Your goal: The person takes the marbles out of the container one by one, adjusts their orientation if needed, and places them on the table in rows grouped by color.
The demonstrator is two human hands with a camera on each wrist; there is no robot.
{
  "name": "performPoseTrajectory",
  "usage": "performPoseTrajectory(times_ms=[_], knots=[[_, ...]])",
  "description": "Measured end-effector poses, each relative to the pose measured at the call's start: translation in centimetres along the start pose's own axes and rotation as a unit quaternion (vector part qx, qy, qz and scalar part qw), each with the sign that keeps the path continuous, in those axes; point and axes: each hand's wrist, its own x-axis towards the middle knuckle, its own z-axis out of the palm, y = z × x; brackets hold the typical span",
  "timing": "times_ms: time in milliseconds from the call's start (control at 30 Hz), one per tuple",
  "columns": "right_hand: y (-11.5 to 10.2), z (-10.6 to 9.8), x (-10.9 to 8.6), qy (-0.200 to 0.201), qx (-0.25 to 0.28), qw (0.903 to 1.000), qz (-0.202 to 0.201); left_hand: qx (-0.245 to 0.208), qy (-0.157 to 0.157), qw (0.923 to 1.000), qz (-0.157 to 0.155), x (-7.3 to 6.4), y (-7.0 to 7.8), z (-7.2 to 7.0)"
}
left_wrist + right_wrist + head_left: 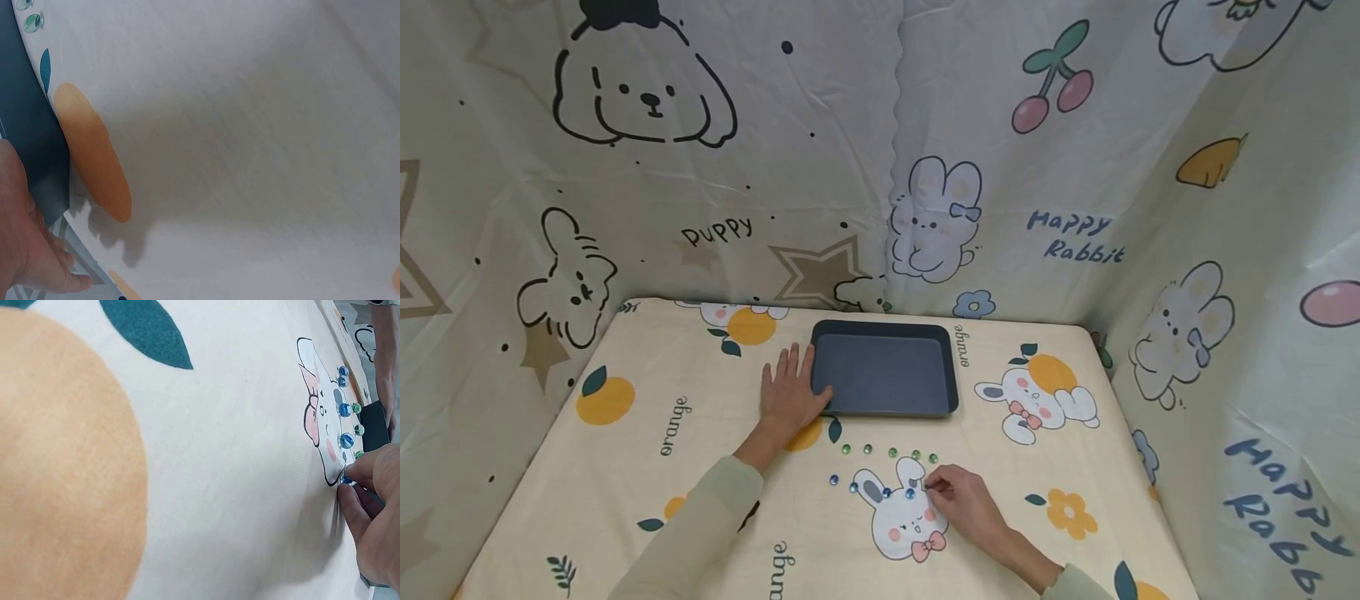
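My left hand (790,392) lies with fingers spread at the left side of a dark grey rectangular tray (887,375), its thumb touching the near left corner. In the left wrist view, part of the left hand (31,244) shows beside the tray (37,144). My right hand (967,504) pinches a blue glass marble (347,479) at the table surface, at the right end of a row of blue marbles (886,492). Just beyond runs a row of several green marbles (892,452), between the blue row and the tray.
A cream tablecloth (715,475) printed with oranges, rabbits and flowers covers the table. Patterned fabric walls (820,167) rise behind the table and at its sides.
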Motion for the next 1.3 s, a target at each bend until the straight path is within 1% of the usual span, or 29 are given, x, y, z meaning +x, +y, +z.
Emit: performPoseTrajectory(times_ms=[667,967,1300], knots=[[0.29,-0.14,0.04,0.001,0.001,0.9999,-0.012,-0.007,0.005,1.0,-0.001,0.16,0.02,0.16],[0.14,-0.14,-0.12,-0.003,0.004,1.0,-0.002,-0.004,0.004,1.0,0.002,0.15,-0.04,0.31],[0.25,-0.1,-0.14,0.004,0.002,1.0,-0.002,0.003,0.006,1.0,0.001,0.23,-0.04,0.43]])
